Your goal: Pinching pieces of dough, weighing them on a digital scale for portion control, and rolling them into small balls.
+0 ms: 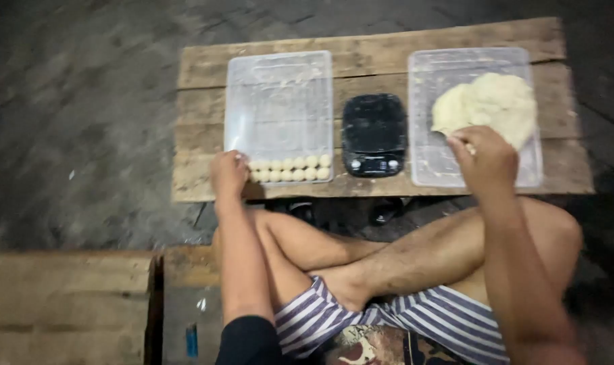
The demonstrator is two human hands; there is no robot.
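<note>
Pale dough balls (290, 169) fill only two short rows along the near edge of the left tray (280, 74), where the left hand (228, 172) rests loosely curled, while the right hand (484, 157) pinches the large dough mass (489, 101) remaining in the right tray (425, 155).

Landmark: black kitchen scale (374, 134), centre of the wooden counter (199, 67). It is a rounded rectangle, glossy and dark; its screen area is unlit, nothing readable, with two small pale round buttons along the near edge.

Just left of the scale: clear plastic container (280, 94), rectangular, shallow, holding two rows of small pale dough balls (290, 169) at its near edge.

Just right of the scale: second clear plastic container (425, 155), same shape, holding a pale dough lump (489, 101).

No labels or signs visible.
</note>
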